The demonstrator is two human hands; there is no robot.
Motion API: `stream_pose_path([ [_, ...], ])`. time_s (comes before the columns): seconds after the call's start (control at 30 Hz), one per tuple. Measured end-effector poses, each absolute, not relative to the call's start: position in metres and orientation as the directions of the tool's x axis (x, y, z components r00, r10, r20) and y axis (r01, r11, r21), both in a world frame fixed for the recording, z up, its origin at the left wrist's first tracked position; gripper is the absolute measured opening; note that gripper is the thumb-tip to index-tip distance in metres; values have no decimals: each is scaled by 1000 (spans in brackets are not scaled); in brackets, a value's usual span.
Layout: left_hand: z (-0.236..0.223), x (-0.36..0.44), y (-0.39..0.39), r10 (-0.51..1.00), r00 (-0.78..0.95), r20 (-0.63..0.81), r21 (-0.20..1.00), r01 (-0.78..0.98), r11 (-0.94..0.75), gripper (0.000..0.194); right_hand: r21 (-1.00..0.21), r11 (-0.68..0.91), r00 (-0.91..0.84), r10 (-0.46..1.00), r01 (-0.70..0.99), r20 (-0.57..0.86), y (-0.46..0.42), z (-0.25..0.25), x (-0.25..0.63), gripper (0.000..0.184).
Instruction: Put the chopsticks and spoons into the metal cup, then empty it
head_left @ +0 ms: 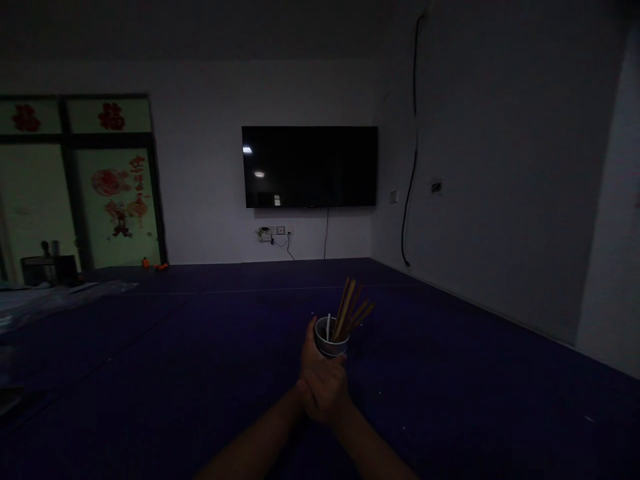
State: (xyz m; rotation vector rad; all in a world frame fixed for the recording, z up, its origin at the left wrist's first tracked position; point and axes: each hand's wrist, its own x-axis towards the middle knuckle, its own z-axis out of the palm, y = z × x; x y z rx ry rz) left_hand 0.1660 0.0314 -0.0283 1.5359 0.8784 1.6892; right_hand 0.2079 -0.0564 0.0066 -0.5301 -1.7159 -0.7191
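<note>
A metal-looking cup (333,348) stands near the middle of the dark blue surface (215,360), its rim tipped slightly toward me. Several thin brown wooden sticks (349,310) lean out of it to the right, and one slim white stick (329,327) rises beside them. Around the cup's left side, my left hand (310,357) is closed, with a finger up along the rim. My right hand (327,390) lies across it, its fingers wrapped over my left wrist. The lower part of the cup is hidden behind both hands.
At the left lie crumpled clear plastic sheeting (75,293) and a dark box (50,269) with handles sticking up. Small orange items (154,265) sit by the far edge. A television (310,167) hangs on the wall, and a black cable (413,160) runs down the right wall.
</note>
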Motion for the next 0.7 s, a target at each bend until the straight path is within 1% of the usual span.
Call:
stream_pose_path([
  [0.07, -21, 148, 26, 826, -96, 555, 831, 8, -557, 101, 173, 711, -257, 12, 682, 966, -56, 6, 209, 43],
  [0.17, -6, 111, 18, 782, -222, 583, 812, 130, -569, 85, 160, 702, -299, 78, 694, 951, -55, 4, 208, 43],
  [0.23, 4, 81, 16, 733, -303, 609, 793, 224, -566, 80, 156, 698, -322, 113, 699, 940, -55, 2, 207, 43],
  [0.43, 12, 1, 16, 609, -471, 639, 767, 454, -454, 74, 162, 697, -372, 160, 698, 914, -56, -1, 201, 44],
  [0.57, 5, -29, 16, 563, -559, 608, 790, 493, -364, 73, 137, 690, -383, 216, 711, 898, -56, -2, 199, 46],
  [0.7, 0, -39, 18, 539, -647, 538, 842, 440, -313, 73, 103, 680, -391, 284, 726, 875, -53, -5, 200, 46],
])
